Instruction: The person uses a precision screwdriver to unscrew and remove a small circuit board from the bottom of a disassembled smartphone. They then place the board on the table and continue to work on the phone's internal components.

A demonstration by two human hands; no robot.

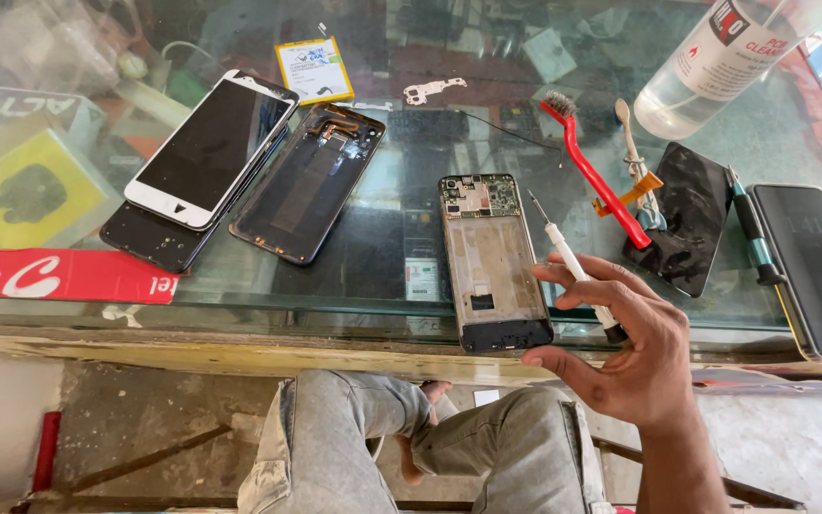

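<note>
Head view: right hand [620,343] around white screwdriver [573,266].

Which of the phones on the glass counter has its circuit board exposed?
The opened phone frame in the middle, just left of the right hand holding a screwdriver. Its green board shows at the top; the other phones show only screens or covers.

you hold a slim white screwdriver with a black handle end [577,269]; beside it lie a bright red plastic brush [601,186] and a white-fronted smartphone [211,149].
</note>
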